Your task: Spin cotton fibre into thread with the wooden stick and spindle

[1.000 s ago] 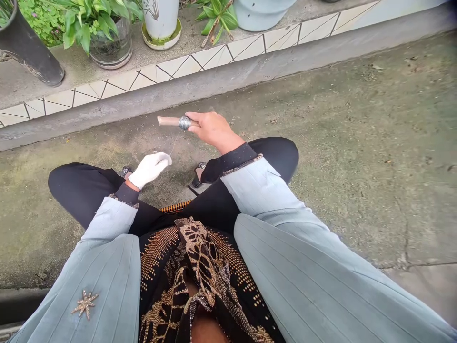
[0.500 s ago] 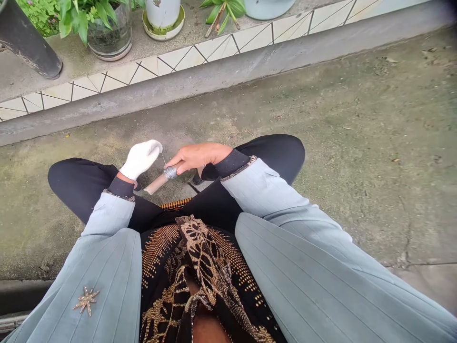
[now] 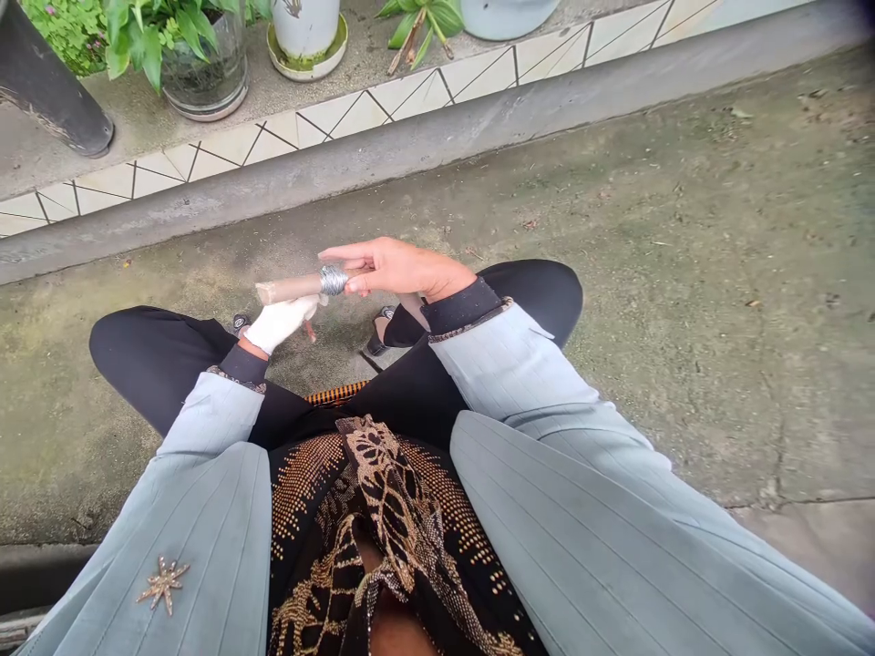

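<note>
A wooden stick (image 3: 291, 288) with a coil of thin silvery wire (image 3: 333, 280) wound round its middle lies almost level above my lap. My bare right hand (image 3: 406, 269) grips its right end between thumb and fingers, the index finger stretched along above the coil. In a white glove, my left hand (image 3: 282, 323) is just below the stick, close to the coil, with its fingers partly hidden behind the stick. Those fingers look closed at the wire's loose strand, which is too fine to make out now.
My bent knees spread to both sides above the concrete floor (image 3: 649, 301), and dark shoes (image 3: 377, 335) show between them. A tiled ledge (image 3: 410, 96) runs across ahead, bearing a glass plant pot (image 3: 209, 77), a white pot (image 3: 306, 32) and a dark pipe (image 3: 61, 91).
The stick has turned from slanting to nearly level and risen away from my body. My left hand has moved from above the stick to below it, and the strand between them no longer shows.
</note>
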Demonstrator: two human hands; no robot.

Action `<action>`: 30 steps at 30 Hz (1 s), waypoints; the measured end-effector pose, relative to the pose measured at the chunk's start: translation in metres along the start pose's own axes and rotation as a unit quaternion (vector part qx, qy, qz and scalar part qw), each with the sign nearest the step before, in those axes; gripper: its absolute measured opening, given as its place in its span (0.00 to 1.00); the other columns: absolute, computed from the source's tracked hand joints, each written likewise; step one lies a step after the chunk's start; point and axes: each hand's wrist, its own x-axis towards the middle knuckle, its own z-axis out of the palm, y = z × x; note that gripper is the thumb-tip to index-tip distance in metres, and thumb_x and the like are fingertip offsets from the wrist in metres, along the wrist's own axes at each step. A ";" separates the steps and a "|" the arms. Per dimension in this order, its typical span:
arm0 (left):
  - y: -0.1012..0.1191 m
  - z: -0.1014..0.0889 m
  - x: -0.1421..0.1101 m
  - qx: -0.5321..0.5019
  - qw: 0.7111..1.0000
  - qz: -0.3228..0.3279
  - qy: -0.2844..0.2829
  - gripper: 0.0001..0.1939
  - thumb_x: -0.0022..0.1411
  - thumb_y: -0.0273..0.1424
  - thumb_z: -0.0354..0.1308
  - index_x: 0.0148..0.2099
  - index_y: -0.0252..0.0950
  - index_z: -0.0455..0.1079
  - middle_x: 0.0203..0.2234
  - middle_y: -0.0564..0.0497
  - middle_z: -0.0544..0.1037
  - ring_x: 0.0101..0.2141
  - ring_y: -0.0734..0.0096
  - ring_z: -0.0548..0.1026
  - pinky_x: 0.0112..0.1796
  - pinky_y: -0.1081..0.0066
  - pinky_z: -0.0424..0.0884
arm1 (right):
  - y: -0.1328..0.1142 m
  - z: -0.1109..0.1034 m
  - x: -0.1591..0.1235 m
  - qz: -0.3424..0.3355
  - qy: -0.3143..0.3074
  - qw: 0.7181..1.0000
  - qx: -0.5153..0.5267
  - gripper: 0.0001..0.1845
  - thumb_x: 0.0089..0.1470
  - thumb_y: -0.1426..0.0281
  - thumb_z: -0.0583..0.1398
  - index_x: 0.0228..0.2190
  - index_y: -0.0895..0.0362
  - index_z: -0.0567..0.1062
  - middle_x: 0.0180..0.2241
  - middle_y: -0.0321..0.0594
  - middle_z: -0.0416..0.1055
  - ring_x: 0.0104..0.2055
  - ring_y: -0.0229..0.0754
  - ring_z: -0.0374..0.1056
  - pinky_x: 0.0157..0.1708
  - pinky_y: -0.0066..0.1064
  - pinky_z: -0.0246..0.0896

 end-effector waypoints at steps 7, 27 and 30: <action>0.012 0.007 -0.003 0.012 0.999 0.038 0.014 0.11 0.63 0.34 0.53 0.35 0.36 0.74 0.24 0.54 0.72 0.25 0.71 0.68 0.30 0.70 0.65 | 0.022 0.020 0.025 0.040 0.096 0.993 0.046 0.37 0.60 0.75 0.65 0.70 0.61 0.71 0.28 0.32 0.73 0.27 0.34 0.64 0.31 0.29 0.66; -0.001 -0.003 0.003 0.403 0.908 0.112 0.032 0.18 0.75 0.35 0.51 0.49 0.35 0.81 0.41 0.41 0.86 0.43 0.56 0.84 0.46 0.64 0.74 | 0.001 0.021 0.028 0.173 -0.164 0.868 -0.436 0.20 0.66 0.71 0.63 0.57 0.55 0.84 0.51 0.49 0.83 0.48 0.49 0.76 0.39 0.35 0.58; -0.004 -0.008 0.006 0.395 0.912 0.100 0.046 0.18 0.75 0.35 0.51 0.51 0.36 0.81 0.43 0.42 0.87 0.44 0.57 0.84 0.46 0.65 0.73 | 0.000 0.023 0.028 0.139 -0.234 0.896 -0.350 0.20 0.63 0.73 0.64 0.55 0.55 0.86 0.42 0.42 0.84 0.40 0.43 0.73 0.38 0.33 0.57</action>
